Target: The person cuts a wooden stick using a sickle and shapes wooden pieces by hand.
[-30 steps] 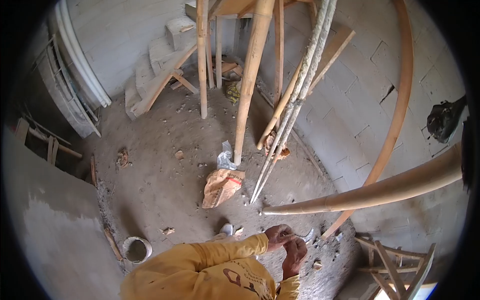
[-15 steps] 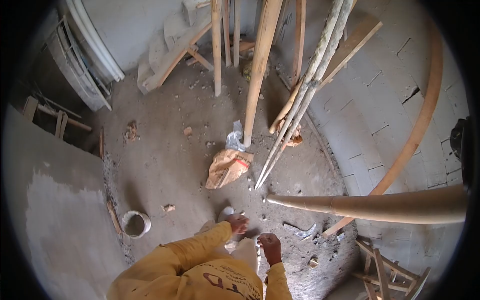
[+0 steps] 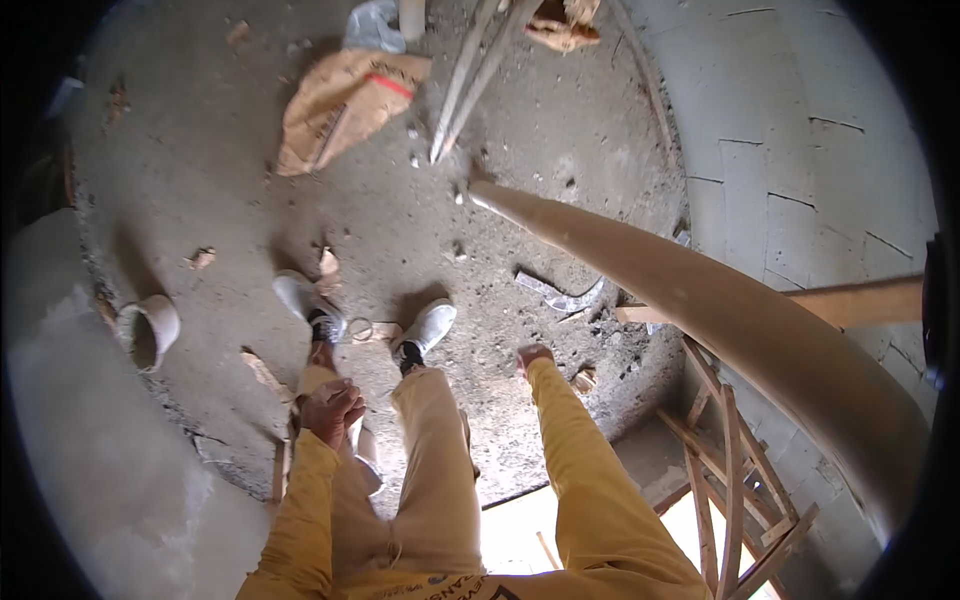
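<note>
My left hand, its fingers curled, is in front of my left leg; what it holds, if anything, is hidden. Just beside it hangs or stands a pale, rounded thing, mostly covered by the leg and arm. My right hand reaches out over the floor with its fingers folded in, and I cannot see anything in it. Beyond that hand lies a pale, curved item, its kind unclear. Between my shoes rests a small ring-shaped thing.
An off-white bucket lies tilted at the left. A torn paper cement bag lies ahead, near thin poles. A thick bamboo pole slants across the right, before the block wall. A wooden frame leans at lower right.
My view has tilted down, so my legs and shoes now show. My hands have moved apart, the left one toward the left leg, the right one stretched out to the right.
</note>
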{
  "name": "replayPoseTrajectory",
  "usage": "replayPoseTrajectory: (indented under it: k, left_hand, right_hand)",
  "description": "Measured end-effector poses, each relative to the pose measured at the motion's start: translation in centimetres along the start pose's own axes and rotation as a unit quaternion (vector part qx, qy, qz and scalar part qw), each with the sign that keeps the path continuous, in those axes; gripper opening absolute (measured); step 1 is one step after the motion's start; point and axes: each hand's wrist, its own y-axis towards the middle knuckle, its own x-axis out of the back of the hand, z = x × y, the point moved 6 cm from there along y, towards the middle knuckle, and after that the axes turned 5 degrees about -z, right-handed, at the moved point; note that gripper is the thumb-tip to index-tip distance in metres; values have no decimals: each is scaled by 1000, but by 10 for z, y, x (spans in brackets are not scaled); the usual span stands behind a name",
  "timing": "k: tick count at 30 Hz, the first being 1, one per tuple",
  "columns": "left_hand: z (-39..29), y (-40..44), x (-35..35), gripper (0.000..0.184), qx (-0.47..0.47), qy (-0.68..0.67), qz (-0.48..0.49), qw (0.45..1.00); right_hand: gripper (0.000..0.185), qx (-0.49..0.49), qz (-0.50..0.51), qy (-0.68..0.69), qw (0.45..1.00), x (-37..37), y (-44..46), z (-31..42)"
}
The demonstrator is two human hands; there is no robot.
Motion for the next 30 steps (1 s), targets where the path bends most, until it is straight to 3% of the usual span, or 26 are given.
replayPoseTrajectory:
  k: [4, 6, 11, 12, 14, 18, 20, 22, 24, 26, 27, 28, 29, 30]
  left_hand:
    - [13, 75, -63, 21, 65, -138, 160, 975]
    - [27, 109, -82, 25, 65, -263, 239, 932]
    - [36, 177, -83, 30, 113, -380, 237, 887]
    - [38, 189, -78, 30, 113, -376, 228, 891]
    - [37, 202, -70, 30, 99, -387, 237, 886]
    - [25, 213, -61, 30, 91, -411, 234, 876]
    - [14, 212, -56, 29, 84, -420, 238, 872]
    - [0, 205, -52, 29, 76, -431, 247, 865]
    - [-21, 192, -47, 27, 89, -471, 251, 841]
    - [-50, 173, -44, 23, 84, -477, 255, 837]
    - [-67, 159, -42, 22, 76, -478, 280, 829]
    - [-87, 145, -41, 20, 68, -478, 305, 821]
    - [-107, 131, -38, 8, 74, -469, 301, 827]
    - [-127, 114, -34, 8, 69, -471, 315, 821]
  right_hand:
    - [42, -67, -44, 81, 994, -11, 124, -18]
    - [52, -112, -40, 199, 973, -21, 174, -16]
    - [78, -208, -68, 396, 892, -47, 242, 29]
    - [77, -200, -70, 400, 891, -50, 246, 41]
    - [74, -212, -167, 392, 879, -59, 260, 38]
    - [68, -242, -144, 400, 872, -68, 268, 28]
    - [56, -241, -241, 376, 862, -73, 253, 9]
    - [45, -261, -265, 383, 845, -87, 252, -36]
    - [33, -384, -308, 453, 743, -74, 166, -13]
    - [31, -339, -172, 389, 839, -57, 126, -27]
    - [29, -354, -143, 350, 856, -44, 107, -36]
    - [28, -367, -115, 308, 870, -32, 89, -42]
    - [26, -371, -108, 350, 854, -22, 68, -46]
    - [25, -371, -101, 391, 836, -11, 47, -49]
